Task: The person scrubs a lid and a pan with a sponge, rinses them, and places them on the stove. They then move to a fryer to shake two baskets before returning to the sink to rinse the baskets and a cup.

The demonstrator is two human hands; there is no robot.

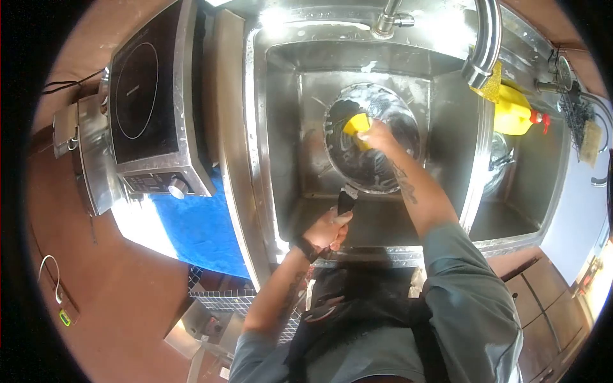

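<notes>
A round dark frying pan (397, 121) with white suds inside lies in the metal sink basin (281, 140). Its short black handle (347, 200) points toward me, and my left hand (327, 230) is wrapped around it. Inside the pan, my right hand (378, 135) grips a yellow sponge (355, 124) pressed against the soapy surface. My fingers partly cover the sponge, and my right forearm hides a bit of the pan's right rim.
A curved faucet (488, 41) hangs over the divider at the right. Beyond it, a yellow bottle with a red cap (513, 110) lies by the second basin (511, 207). At left are an induction cooktop (143, 83) and a blue towel (195, 220).
</notes>
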